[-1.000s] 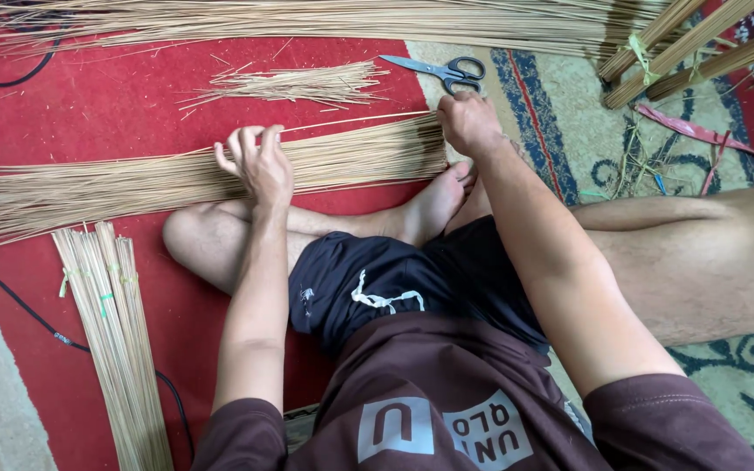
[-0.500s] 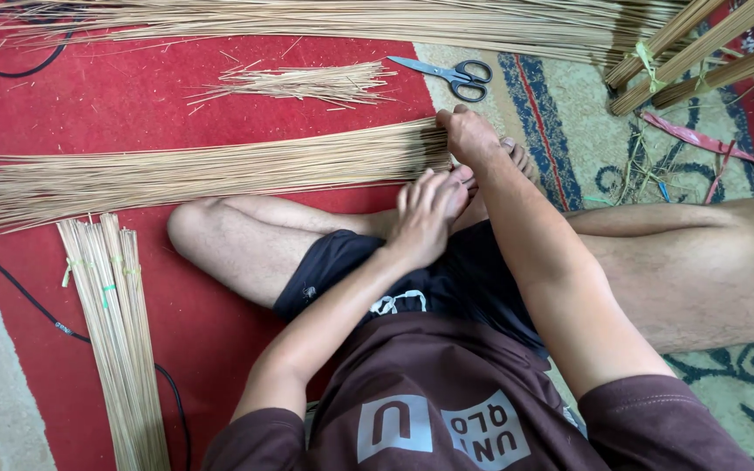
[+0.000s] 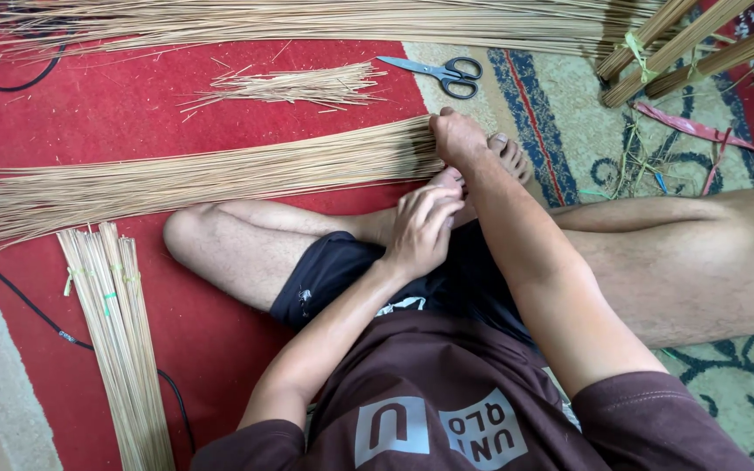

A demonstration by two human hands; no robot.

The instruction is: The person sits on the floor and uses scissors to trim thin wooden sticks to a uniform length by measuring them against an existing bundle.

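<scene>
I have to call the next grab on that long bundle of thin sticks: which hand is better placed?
Probably the right hand: it already rests on the end of the long stick bundle beside the foot. The left hand lies nearer the body, by the foot, off the sticks.

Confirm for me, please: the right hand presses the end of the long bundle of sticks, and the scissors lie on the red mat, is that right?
Not quite. The head view shows the scissors on the beige carpet, not the red mat. The right hand does press the end of the long bundle.
</scene>
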